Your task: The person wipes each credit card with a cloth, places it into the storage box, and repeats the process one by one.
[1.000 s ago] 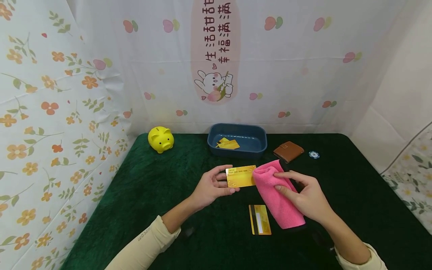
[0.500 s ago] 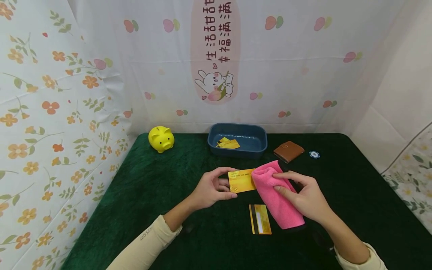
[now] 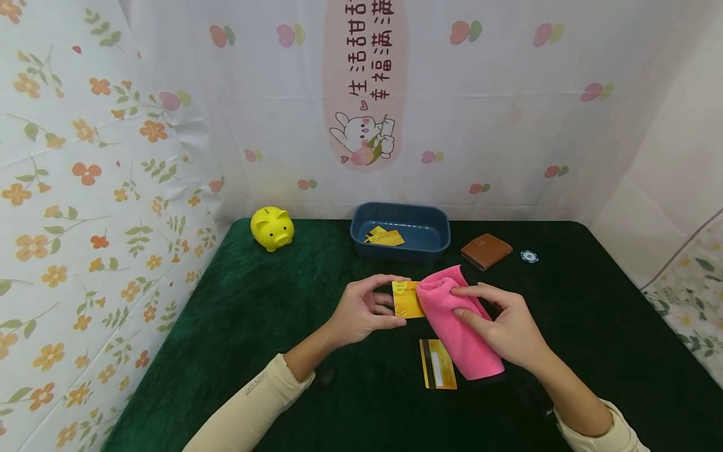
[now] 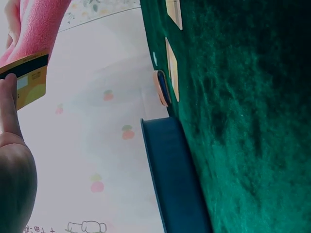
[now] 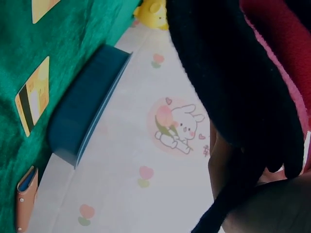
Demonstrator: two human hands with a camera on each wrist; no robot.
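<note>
In the head view, my left hand (image 3: 361,312) pinches a gold bank card (image 3: 407,299) by its left end, thumb below and fingers behind. A folded pink cloth (image 3: 460,323) covers the card's right end. My right hand (image 3: 504,321) grips this cloth between thumb and fingers. The left wrist view shows the back of the held card (image 4: 33,80), with a dark stripe and the thumb across it. Seen from the right wrist, the cloth's dark side (image 5: 218,63) hides most of the fingers. On the table below lies another gold card (image 3: 446,364), striped side up.
A blue bin (image 3: 426,235) holding several gold cards (image 3: 386,236) stands at the back of the green-covered table (image 3: 271,326). To its right are a brown wallet (image 3: 487,251) and a poker chip (image 3: 529,256). A yellow piggy bank (image 3: 272,229) sits at the back left.
My left hand has moved right, sliding the card deeper under the cloth, so less of it shows. My right hand and the cloth have shifted slightly left. The head view has tilted a little.
</note>
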